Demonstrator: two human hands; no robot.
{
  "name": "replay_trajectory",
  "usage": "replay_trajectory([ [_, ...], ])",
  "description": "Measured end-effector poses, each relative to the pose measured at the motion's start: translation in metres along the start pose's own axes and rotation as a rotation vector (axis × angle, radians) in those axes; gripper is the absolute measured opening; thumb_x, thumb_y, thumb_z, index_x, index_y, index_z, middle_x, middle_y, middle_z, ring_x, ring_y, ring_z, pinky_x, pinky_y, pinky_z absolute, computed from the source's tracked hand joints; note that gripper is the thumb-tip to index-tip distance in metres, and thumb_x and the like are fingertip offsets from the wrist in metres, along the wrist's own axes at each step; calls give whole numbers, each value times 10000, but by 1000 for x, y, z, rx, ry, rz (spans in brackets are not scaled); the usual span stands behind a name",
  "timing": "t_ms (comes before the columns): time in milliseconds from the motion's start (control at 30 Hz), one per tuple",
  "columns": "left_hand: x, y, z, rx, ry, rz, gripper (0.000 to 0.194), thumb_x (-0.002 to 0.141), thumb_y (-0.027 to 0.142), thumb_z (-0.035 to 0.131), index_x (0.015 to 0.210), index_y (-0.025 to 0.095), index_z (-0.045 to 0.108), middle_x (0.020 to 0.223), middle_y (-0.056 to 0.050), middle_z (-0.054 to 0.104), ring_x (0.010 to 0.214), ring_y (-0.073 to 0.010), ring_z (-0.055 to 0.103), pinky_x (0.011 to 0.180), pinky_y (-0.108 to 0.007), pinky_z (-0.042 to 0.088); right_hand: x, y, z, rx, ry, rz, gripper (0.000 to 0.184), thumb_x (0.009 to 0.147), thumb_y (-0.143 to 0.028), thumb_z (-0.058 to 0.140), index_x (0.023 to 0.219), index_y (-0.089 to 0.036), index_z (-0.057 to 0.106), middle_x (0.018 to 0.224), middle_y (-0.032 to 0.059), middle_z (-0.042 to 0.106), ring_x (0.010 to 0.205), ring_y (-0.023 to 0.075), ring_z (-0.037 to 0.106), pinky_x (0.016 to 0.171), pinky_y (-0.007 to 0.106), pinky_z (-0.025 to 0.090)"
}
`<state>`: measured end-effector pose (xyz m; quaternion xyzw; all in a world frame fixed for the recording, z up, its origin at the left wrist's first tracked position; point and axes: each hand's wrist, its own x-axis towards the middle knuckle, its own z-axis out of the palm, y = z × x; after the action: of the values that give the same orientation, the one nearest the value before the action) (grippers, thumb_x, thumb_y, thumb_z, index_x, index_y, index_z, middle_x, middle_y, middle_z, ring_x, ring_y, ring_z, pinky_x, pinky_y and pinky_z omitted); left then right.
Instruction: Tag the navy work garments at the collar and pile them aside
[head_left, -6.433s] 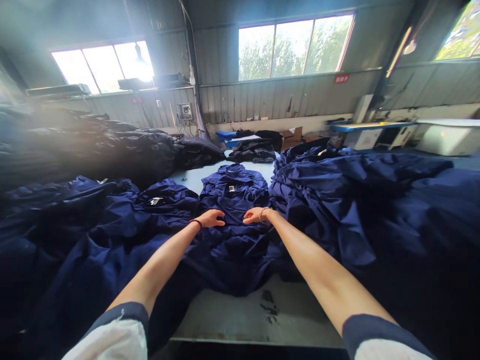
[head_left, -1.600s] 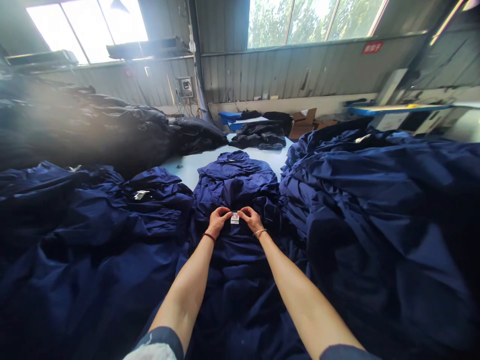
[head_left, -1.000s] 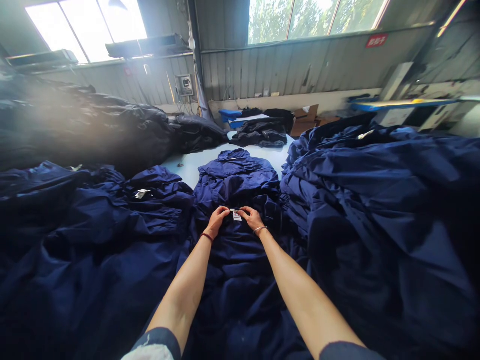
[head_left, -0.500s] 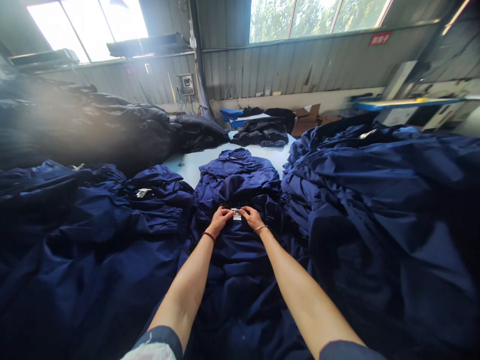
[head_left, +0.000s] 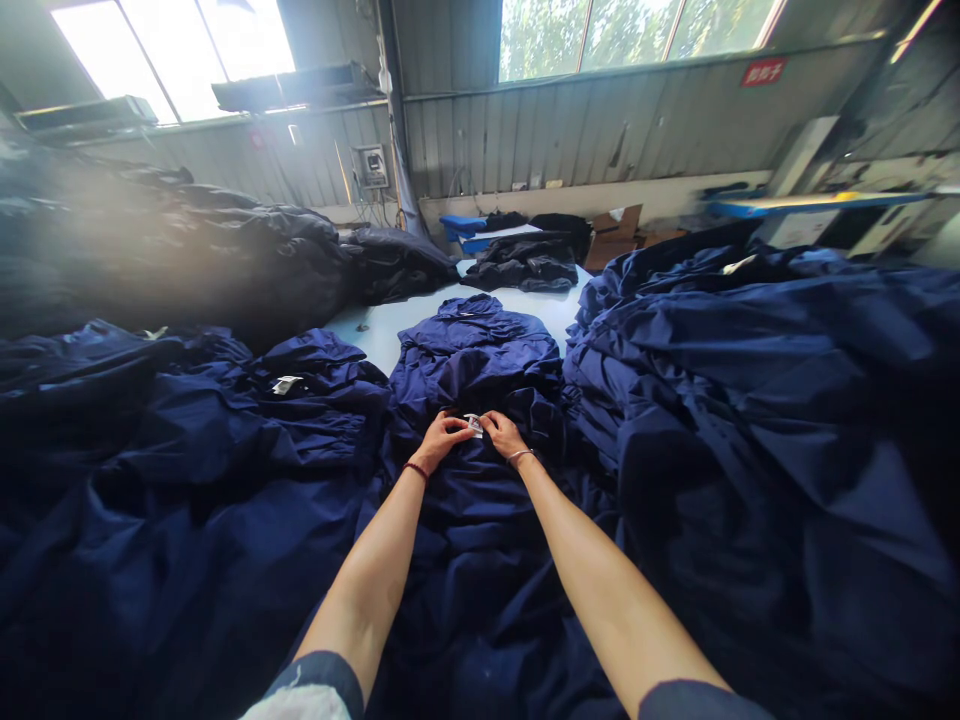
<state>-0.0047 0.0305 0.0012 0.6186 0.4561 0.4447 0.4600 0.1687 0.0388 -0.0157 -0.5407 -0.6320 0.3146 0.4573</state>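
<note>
A small white label (head_left: 475, 427) with dark print shows between my two hands, over a navy blue garment (head_left: 480, 345) spread out in front of me. My left hand (head_left: 441, 440) pinches the label's left side between thumb and fingers. At its upper right side, the fingertips of my right hand (head_left: 503, 434) are closed on the label too. The garment's collar end points away from me, and its folds run under both forearms. What the lower fingers of each hand touch is hidden.
Navy garments are heaped at the left (head_left: 187, 470) and right (head_left: 750, 400); a white tag (head_left: 286, 385) lies on the left heap. Behind them are a big black pile (head_left: 247, 245), a pale tabletop (head_left: 382, 325) and folded black clothes (head_left: 521, 265).
The label has tilted and shifted slightly right. My left thumb has slid further over it, while my right hand stays almost in place.
</note>
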Motion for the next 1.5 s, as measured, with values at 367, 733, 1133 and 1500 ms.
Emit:
replay_trajectory([
  [367, 2, -3, -4, 59, -57, -53, 338, 738, 499, 676, 821, 181, 753, 1361, -44, 511, 1198, -212, 491, 1070, -288, 297, 2, 4, 3, 57, -6, 31, 459, 782, -596, 413, 691, -183, 590, 673, 12, 587, 661, 151, 493, 656, 272, 385],
  [733, -1, 5, -3, 46, -56, -66, 423, 774, 548, 604, 820, 158, 759, 1304, -67, 537, 1189, -243, 489, 1039, -313, 340, 1, 2, 3, 36, 5, 43, 508, 763, -645, 402, 689, -180, 594, 659, 10, 572, 656, 150, 475, 654, 271, 376],
  [1133, 1, 5, -4, 128, -61, -83, 362, 807, 476, 591, 811, 153, 755, 1316, -59, 547, 1234, -236, 446, 1080, -300, 280, -1, -2, 4, 46, 22, 83, 579, 742, -702, 395, 655, -166, 597, 588, -13, 497, 618, 130, 411, 598, 249, 337],
  [1500, 4, -4, -1, 28, 42, -132, 395, 870, 466, 492, 783, 164, 730, 1274, -62, 576, 1165, -204, 516, 1038, -275, 340, -1, -1, 4, 50, 33, 82, 604, 746, -697, 399, 711, -149, 650, 608, -2, 540, 626, 134, 436, 612, 251, 351],
])
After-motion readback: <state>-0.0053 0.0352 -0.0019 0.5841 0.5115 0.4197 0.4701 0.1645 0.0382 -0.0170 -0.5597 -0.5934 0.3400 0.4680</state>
